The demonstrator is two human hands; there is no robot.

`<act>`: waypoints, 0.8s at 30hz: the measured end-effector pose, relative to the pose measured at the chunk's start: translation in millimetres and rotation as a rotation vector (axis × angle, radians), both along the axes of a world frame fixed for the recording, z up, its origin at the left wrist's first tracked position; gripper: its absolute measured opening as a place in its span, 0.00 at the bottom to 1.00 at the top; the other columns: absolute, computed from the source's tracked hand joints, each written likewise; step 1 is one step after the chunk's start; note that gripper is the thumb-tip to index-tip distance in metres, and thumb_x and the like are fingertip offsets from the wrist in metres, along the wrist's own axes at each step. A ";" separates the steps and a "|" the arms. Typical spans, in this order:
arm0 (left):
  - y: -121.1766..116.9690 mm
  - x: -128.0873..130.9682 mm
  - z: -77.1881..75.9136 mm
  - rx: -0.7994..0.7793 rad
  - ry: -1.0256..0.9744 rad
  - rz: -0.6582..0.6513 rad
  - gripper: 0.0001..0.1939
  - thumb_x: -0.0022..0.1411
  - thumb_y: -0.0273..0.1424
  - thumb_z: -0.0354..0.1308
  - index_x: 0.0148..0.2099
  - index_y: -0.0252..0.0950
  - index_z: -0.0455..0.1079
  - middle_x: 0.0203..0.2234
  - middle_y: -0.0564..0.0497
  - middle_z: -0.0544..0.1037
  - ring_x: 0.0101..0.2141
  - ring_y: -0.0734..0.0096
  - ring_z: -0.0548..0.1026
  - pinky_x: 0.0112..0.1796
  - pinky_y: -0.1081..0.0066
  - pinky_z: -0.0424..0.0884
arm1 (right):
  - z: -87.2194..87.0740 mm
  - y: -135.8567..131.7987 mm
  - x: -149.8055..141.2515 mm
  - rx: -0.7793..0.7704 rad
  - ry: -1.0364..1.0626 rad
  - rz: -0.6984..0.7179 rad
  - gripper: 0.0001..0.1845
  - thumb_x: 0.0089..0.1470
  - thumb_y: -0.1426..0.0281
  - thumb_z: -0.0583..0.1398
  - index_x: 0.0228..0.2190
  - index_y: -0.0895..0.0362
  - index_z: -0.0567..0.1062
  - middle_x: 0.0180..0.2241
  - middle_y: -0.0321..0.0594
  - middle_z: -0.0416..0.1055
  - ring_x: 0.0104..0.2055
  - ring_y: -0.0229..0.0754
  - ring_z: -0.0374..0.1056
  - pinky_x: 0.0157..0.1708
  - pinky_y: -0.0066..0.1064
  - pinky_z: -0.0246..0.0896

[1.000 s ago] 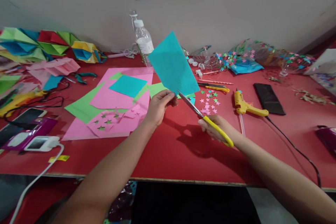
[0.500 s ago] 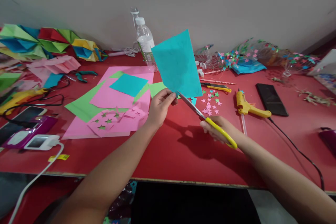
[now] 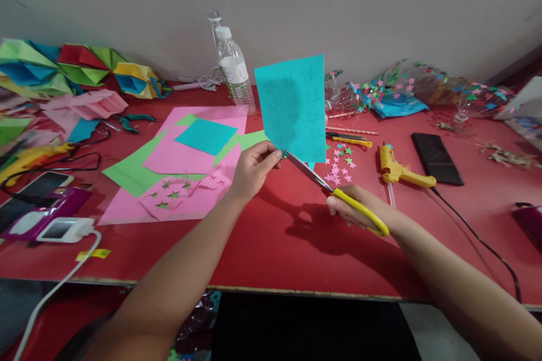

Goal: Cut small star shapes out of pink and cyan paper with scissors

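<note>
Both forearms (image 3: 190, 256) slant inward over the red counter (image 3: 271, 259). The left hand (image 3: 254, 172), a little higher, pinches the turquoise sheet (image 3: 296, 104) by its lower left corner — thumb against fingers — keeping it upright; the right hand (image 3: 366, 198) curls round yellow-handled scissors (image 3: 342, 195), tips at that corner.
</note>
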State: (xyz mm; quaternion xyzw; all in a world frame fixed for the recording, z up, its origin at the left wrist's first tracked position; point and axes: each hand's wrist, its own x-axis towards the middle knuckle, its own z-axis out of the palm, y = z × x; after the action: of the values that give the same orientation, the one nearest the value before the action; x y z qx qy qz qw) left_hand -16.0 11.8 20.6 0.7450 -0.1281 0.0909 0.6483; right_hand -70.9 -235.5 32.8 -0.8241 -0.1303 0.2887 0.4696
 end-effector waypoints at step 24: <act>-6.4 3.3 -8.0 -0.284 0.182 -0.024 0.08 0.53 0.33 0.62 0.26 0.36 0.71 0.18 0.54 0.72 0.22 0.78 0.67 0.28 0.73 0.64 | -8.9 7.4 -1.1 0.006 0.088 -0.114 0.28 0.52 0.44 0.59 0.22 0.56 0.65 0.11 0.27 0.55 0.12 0.30 0.54 0.11 0.22 0.49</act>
State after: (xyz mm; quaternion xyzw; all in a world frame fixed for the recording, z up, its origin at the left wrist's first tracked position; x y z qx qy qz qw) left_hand -12.7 5.4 12.7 0.6495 -0.0636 0.0325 0.7570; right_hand -72.0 -228.1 23.9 -0.8154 -0.0631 0.2969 0.4930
